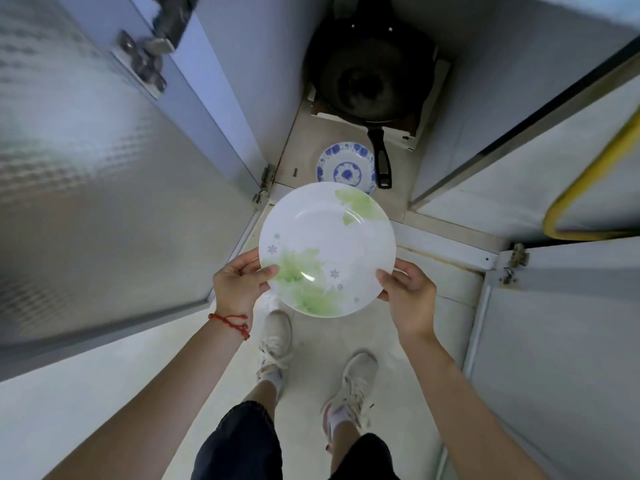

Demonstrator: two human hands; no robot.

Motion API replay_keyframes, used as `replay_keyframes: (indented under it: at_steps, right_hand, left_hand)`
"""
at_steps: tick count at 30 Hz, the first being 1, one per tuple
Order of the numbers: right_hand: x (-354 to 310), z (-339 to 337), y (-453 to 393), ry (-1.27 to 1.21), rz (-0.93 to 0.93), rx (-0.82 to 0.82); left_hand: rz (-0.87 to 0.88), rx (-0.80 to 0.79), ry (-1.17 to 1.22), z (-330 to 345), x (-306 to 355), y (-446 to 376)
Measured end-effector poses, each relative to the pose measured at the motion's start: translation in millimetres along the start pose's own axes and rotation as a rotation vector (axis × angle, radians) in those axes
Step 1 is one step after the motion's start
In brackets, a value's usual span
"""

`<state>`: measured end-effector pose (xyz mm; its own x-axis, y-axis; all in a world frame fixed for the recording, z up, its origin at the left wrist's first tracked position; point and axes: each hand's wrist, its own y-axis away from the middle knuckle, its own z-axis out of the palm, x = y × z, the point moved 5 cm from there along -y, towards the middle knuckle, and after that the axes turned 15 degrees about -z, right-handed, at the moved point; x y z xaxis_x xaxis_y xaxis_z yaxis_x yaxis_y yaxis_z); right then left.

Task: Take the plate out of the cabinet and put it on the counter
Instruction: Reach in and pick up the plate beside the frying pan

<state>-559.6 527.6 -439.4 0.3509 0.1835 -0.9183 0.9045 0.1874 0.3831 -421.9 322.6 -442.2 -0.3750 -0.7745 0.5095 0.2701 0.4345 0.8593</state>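
White with green leaf prints and small grey flowers, the plate (pixel 327 249) is being held face up in the air in front of the open cabinet (pixel 346 140), above the floor (pixel 311 341) and the person's shoes (pixel 275 341), clear of any shelf. Both hands are grasping it at its near rim: the left hand (pixel 239 284) is pinching the lower left edge, thumb lying on the top face over the green print and fingers curling underneath, and the right hand (pixel 407 292) is gripping the lower right edge the same way, thumb on top. A red string bracelet (pixel 230 322) is sitting on the left wrist. Behind the plate, inside the low cabinet, a blue-patterned dish (pixel 346 168) is lying flat on the cabinet floor, its near edge partly hidden by the plate. Just beside it on the right, the black handle of a dark pan (pixel 370 77) is reaching toward the opening, and the pan itself is resting further back on a pale board. A frosted door (pixel 86 168) is standing open on the left, and another door (pixel 561 341) is hanging open on the right. A yellow hose (pixel 595 174) is curving along the panel at the far right.
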Motion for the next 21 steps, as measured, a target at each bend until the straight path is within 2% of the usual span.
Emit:
replay_keyframes:
  at_steps: [9,21]
  right_hand:
    - [-109.5,-13.3,62.6,0.024,0.005,-0.025]
    - [-196.0,-40.1,146.3,0.101,0.036,0.064]
  left_hand:
    - [-0.001,0.02,-0.026,-5.4,51.9,101.9]
    - [-0.009,-0.037,-0.069,-13.5,89.0,221.5]
